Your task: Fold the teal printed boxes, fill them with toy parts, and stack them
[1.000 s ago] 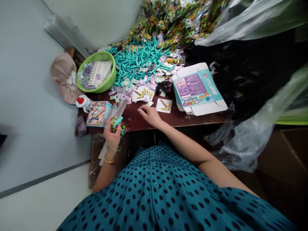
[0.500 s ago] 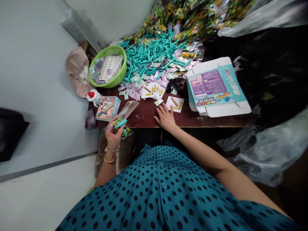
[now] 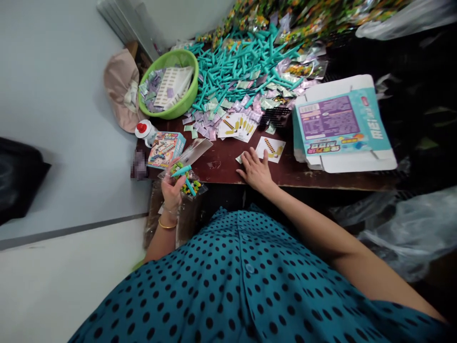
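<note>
My left hand (image 3: 172, 188) is closed around a clear bag of small colourful pieces (image 3: 194, 185) at the table's front edge. Two teal pointed sticks (image 3: 183, 171) lie over the bag, held in the same grip. A pale flat card or sleeve (image 3: 195, 151) sticks out beyond these fingers; whether it is part of the bag I cannot tell. My right hand (image 3: 256, 171) rests on the tabletop, fingers spread. Its fingertips cover part of a small pale green sachet (image 3: 239, 159) and reach the lower edge of a printed picture card (image 3: 272, 147).
Behind the hands spreads a heap of teal sticks (image 3: 235, 66) with loose sachets. A green basin (image 3: 195, 88) and a small printed box (image 3: 166, 148) stand left, beside a red-lidded white bottle (image 3: 144, 132). A flattened carton (image 3: 342, 124) lies right. Several fanned cards (image 3: 237, 126) lie mid-table.
The camera view has shifted slightly. My right fingers have moved onto the green sachet, which lay uncovered before. My left hand keeps hold of the bag and sticks.
</note>
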The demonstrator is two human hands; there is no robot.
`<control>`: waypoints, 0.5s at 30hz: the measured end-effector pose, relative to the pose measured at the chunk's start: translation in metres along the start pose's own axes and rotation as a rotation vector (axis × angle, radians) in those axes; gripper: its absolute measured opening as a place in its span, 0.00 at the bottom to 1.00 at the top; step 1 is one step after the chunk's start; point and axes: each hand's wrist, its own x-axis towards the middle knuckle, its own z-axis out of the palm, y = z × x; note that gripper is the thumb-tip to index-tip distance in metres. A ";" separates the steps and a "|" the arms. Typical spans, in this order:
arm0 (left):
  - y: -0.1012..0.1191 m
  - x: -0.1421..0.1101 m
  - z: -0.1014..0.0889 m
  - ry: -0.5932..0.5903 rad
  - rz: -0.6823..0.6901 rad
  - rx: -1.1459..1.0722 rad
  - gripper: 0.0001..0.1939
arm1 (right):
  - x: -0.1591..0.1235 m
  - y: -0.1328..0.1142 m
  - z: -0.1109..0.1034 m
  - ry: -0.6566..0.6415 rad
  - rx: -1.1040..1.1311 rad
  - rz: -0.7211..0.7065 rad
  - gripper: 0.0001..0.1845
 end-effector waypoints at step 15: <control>-0.002 -0.008 -0.012 -0.119 0.091 0.017 0.31 | -0.030 -0.009 -0.005 -0.025 0.021 -0.024 0.39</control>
